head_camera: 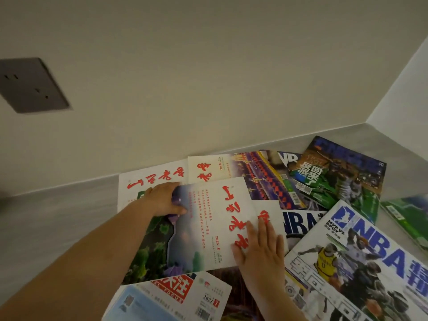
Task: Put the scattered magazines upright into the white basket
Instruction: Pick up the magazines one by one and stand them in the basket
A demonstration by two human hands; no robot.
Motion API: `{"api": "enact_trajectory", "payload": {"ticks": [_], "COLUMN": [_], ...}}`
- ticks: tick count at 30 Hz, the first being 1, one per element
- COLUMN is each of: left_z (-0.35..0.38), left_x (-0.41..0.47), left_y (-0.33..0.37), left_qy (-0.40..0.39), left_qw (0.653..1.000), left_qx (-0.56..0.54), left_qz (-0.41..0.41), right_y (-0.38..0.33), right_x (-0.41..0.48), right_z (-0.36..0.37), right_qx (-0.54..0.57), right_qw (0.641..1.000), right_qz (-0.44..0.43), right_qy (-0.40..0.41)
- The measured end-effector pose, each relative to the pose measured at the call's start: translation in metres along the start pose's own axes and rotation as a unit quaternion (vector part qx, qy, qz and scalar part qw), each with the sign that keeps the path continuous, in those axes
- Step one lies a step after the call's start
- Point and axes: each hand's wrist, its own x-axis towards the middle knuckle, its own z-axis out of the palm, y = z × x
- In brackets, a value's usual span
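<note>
Magazines point(266, 218) are spread flat in an overlapping heap on a grey counter point(58, 216) that runs along a pale wall point(208, 77); none is seen standing upright, and the white basket is not seen from the head camera. On top of the heap, near its middle, a white magazine point(217, 218) with red brush lettering and a misty blue picture is laid at a slant.

It is held at two places. The left arm is stretched from the lower left corner across the counter, forearm bare, and the left hand point(162, 200) is curled over the far left edge of the white magazine, the thumb point(178, 210) laid on the cover and the fingers bent around the edge, so that the edge is pinched. The right hand point(260, 249) is brought up from the bottom edge, palm down, and is laid flat on the near right corner of the same cover; its fingers are held straight and slightly spread, and nothing is gripped by them.

Beneath the white magazine, further copies with the same red lettering are seen toward the wall. To the right, an NBA magazine point(361, 258) with blue letters is laid near the right hand, and a green basketball cover point(340, 174) is placed farther back. Below the hands, a red-titled magazine point(180, 295) is partly cut off. A dark socket plate point(32, 84) is fixed on the wall at the left.
</note>
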Motion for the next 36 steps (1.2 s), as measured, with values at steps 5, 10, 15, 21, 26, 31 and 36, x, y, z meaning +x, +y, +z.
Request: {"api": "enact_trajectory", "payload": {"ticks": [5, 10, 15, 21, 26, 31, 36], "left_z": [0.004, -0.004, -0.022, -0.047, -0.063, -0.063, -0.069], "left_x": [0.003, -0.006, -0.043, -0.12, -0.191, -0.246, -0.286], "left_y": [-0.009, 0.005, 0.005, -0.007, -0.025, -0.046, -0.085], "left_qy": [0.008, 0.09, 0.12, 0.234, 0.33, 0.433, 0.506], "left_qw": [0.998, 0.983, 0.99, 0.97, 0.935, 0.852, 0.775], "left_qx": [0.066, 0.152, 0.044, -0.067, -0.129, -0.287, -0.37], "left_qz": [-0.023, -0.046, -0.067, -0.028, -0.039, -0.063, -0.082], "right_y": [-0.002, -0.003, -0.004, -0.036, -0.072, -0.118, -0.191], "right_x": [-0.002, -0.002, -0.003, -0.006, -0.008, -0.03, -0.057], "right_z": [-0.002, -0.002, -0.008, -0.041, -0.086, -0.095, -0.093], "right_qx": [-0.017, -0.012, 0.045, 0.4, 0.643, 0.733, 0.597], "right_qw": [1.0, 1.0, 0.999, 0.913, 0.758, 0.664, 0.769], "right_qz": [0.001, 0.009, 0.025, 0.079, 0.106, 0.02, -0.061], "right_qy": [-0.01, -0.01, -0.014, 0.014, 0.025, -0.147, -0.221]}}
